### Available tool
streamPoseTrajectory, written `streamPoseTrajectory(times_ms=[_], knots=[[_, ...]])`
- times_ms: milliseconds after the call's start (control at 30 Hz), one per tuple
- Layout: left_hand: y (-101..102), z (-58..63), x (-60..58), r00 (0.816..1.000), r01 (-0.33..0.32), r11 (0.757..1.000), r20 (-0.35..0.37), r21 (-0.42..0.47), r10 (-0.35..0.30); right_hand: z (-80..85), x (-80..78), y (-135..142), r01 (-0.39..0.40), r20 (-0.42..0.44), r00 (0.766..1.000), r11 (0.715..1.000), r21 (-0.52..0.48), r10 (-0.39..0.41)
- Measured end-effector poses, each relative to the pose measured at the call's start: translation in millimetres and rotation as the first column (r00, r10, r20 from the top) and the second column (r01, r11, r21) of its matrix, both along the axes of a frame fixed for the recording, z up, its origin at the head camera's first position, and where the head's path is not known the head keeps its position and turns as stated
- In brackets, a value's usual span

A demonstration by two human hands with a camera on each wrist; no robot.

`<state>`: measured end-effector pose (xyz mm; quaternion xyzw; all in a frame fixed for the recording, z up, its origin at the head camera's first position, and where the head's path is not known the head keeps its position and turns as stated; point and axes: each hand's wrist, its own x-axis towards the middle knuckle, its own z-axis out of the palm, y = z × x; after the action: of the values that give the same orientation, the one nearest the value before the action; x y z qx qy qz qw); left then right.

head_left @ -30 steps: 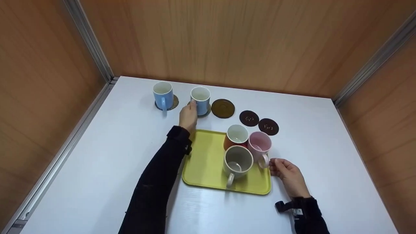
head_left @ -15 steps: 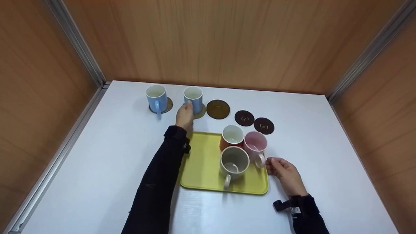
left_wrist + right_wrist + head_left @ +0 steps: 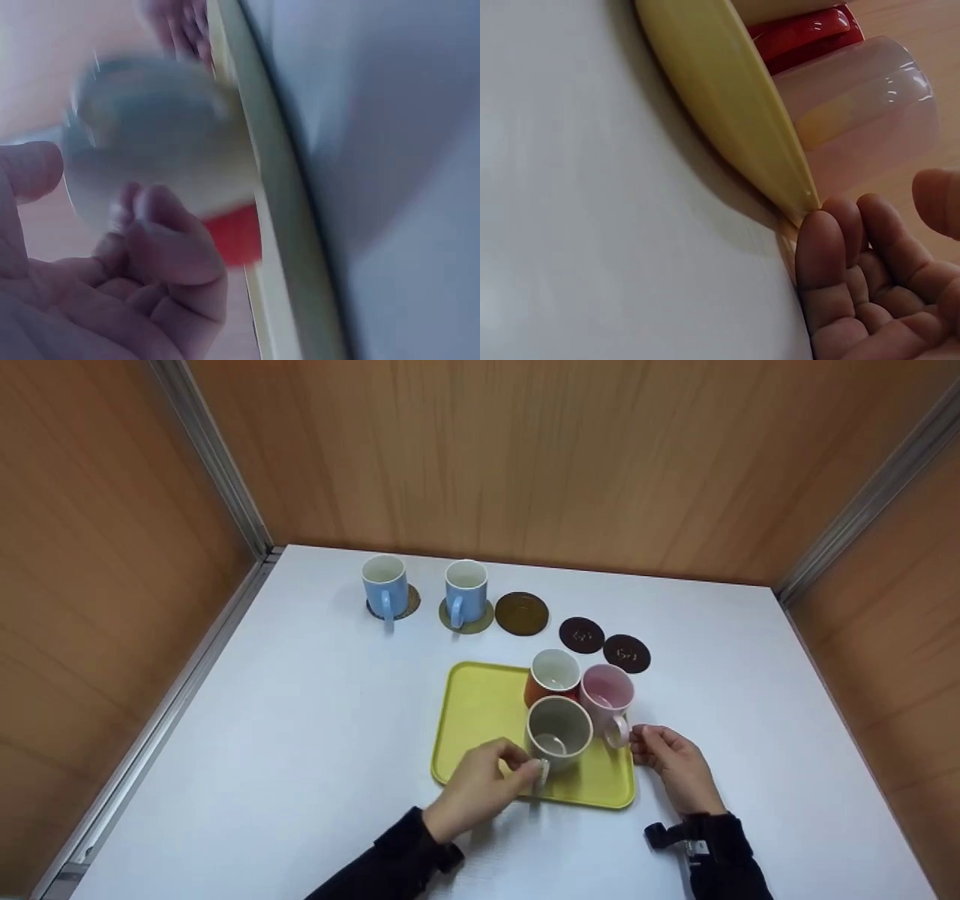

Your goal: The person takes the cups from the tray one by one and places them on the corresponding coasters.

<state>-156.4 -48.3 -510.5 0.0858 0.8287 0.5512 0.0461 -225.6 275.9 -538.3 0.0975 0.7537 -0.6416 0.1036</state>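
A grey mug (image 3: 559,731) stands on the yellow tray (image 3: 476,709), its handle toward the front. My left hand (image 3: 484,787) is at that handle, thumb and fingertips overlapping it in the head view. In the left wrist view the thumb (image 3: 34,171) stands apart from the curled fingers, and the mug is blurred behind them. My right hand (image 3: 679,769) rests at the tray's right edge, fingertips touching the rim and thumb held away. Beside the grey mug stand a pink mug (image 3: 607,688) and an orange-red mug (image 3: 553,671) with a white inside, its lower part partly hidden.
Along the back, a light blue mug (image 3: 385,589) stands on a cork-coloured coaster (image 3: 413,601), and a second blue mug (image 3: 466,592) on an olive coaster (image 3: 486,619). Right of them lie a brown coaster (image 3: 522,613) and two dark coasters, one left (image 3: 581,635), one right (image 3: 627,653). Wooden panels surround the table.
My left hand has let go of the second blue mug, which stays on its coaster. It has come back toward the front, to the grey mug's handle. My right hand stays by the tray.
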Motion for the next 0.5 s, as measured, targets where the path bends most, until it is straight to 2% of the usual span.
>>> streamPoseTrajectory(times_ms=[67, 167, 267, 300, 400, 500], knots=[[16.2, 1.7, 6.9, 0.998, 0.043, 0.996, 0.050, 0.074, -0.047, 3.0, -0.5, 3.6, 0.014, -0.009, 1.000, 1.000, -0.003, -0.014], [30.6, 1.5, 10.8, 0.987, 0.036, 0.975, 0.145, 0.220, -0.069, 4.3, -0.1, 4.5, 0.015, 0.000, 1.000, 0.999, -0.028, -0.015], [37.2, -1.1, 16.0, 0.958, 0.013, 0.916, 0.258, 0.401, -0.126, 5.2, 0.7, 2.7, 0.007, 0.012, 1.000, 0.999, -0.031, -0.007], [38.5, -1.5, 17.8, 0.950, 0.008, 0.896, 0.277, 0.444, -0.146, 6.6, 0.5, 2.8, 0.005, 0.012, 1.000, 1.000, -0.028, -0.004], [35.7, -2.9, 22.6, 0.932, -0.027, 0.861, 0.324, 0.507, -0.162, 3.2, 1.7, 1.7, 0.004, 0.012, 1.000, 1.000, -0.027, -0.003], [25.8, -0.2, 23.6, 0.943, -0.084, 0.859, 0.318, 0.506, -0.094, 1.5, 1.0, 2.9, -0.006, 0.010, 1.000, 1.000, -0.024, 0.007]])
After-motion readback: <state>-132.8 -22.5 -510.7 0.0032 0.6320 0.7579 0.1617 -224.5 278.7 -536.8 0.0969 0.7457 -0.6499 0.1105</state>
